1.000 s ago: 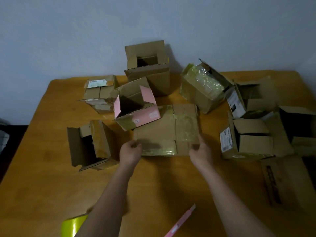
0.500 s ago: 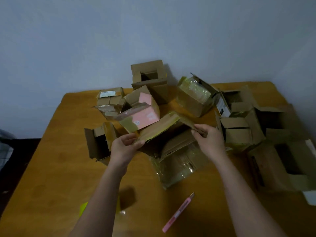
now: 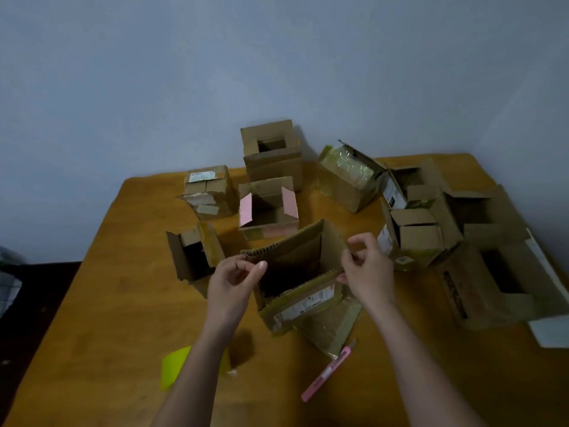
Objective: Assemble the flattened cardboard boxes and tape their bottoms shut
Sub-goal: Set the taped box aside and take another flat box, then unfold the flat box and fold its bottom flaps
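Head view shows us a wooden table (image 3: 92, 303). At nine o'clock a box lying on its side (image 3: 194, 254) gapes toward us. Our left hand (image 3: 234, 280) pinches the left top edge of the cardboard box (image 3: 295, 272) at table centre, thumb and fingers curled on the rim. That box stands opened out, mouth upward, its long axis running from seven toward one o'clock, label side facing us. Our right hand (image 3: 366, 269) pinches its right rim. A pink cutter (image 3: 326, 372) lies at six o'clock. More opened boxes (image 3: 421, 238) crowd three o'clock.
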`<state>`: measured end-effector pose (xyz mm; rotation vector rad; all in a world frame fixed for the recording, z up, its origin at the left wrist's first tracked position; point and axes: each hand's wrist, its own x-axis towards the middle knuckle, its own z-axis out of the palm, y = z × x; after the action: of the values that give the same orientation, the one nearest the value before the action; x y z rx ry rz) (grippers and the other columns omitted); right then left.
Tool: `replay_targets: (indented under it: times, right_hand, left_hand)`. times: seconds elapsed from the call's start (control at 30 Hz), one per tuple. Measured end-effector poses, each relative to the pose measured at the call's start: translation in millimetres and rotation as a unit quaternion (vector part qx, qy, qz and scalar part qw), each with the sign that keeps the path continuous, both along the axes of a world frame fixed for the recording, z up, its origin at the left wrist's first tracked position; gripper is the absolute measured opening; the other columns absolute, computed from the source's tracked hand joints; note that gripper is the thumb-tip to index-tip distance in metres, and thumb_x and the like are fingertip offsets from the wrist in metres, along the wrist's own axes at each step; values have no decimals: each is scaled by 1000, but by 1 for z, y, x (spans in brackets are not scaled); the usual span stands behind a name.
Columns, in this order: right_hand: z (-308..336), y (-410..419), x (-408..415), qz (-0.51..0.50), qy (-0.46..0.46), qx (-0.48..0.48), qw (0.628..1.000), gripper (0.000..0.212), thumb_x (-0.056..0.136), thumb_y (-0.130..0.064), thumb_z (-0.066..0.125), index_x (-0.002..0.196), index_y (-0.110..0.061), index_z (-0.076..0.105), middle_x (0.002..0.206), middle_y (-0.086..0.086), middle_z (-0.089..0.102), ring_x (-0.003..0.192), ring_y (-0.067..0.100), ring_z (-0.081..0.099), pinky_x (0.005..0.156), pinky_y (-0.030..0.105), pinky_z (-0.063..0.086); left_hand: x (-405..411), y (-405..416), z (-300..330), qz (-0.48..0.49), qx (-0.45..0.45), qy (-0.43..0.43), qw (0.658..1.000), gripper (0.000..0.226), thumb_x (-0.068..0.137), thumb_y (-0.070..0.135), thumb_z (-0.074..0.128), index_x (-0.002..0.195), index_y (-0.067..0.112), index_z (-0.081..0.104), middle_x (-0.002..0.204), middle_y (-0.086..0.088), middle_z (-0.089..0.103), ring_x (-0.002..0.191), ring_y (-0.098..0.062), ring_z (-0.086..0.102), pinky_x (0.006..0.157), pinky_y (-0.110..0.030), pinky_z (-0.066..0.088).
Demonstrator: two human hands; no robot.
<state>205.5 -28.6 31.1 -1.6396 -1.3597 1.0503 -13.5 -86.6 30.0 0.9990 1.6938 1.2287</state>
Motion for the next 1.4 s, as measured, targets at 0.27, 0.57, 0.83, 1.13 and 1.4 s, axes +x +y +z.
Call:
replay_targets:
  times: [0.27,0.57,0.83,1.13,1.4]
  right_hand:
    - [-18,-18,3,172,-43,69,982,52,75,-68,54,106,-30,72,118,-21,52,111,-6,47,82,10,40]
    - [-26,-14,4,142,-105,6,984,30,82,-40,70,105,-22,69,112,-17,52,112,8,53,83,11,41]
    - [-12,3,1,214,-135,-110,961,93,87,-22,69,148,-54,7,159,-12,6,143,20,24,110,49,34]
    - [-39,-20,9,169,-4,-40,985,43,67,-44,74,106,-54,59,127,-23,44,94,9,53,83,27,54]
    - [-58,-29,6,126,17,-8,992,19,92,-35,60,106,-47,65,126,-28,44,123,-4,41,101,18,38]
  left_hand:
    - [-3,-33,-40,-159,37,197,967,80,65,61,75,135,28,50,138,18,20,132,5,21,105,-4,26]
    - [0,-28,-41,-7,60,89,994,48,70,8,82,109,28,63,120,5,52,111,-10,55,93,-31,53]
    - [-8,-13,-40,-101,-35,74,991,93,84,8,70,146,48,12,150,3,31,139,-16,31,104,-38,45]
    - [-27,-21,-45,-123,-7,55,991,47,84,4,70,120,30,56,136,7,49,126,-21,49,82,-33,58]
    - [-27,-31,-60,-82,-57,-30,995,35,81,10,72,110,29,71,131,20,50,128,-17,50,92,-39,55]
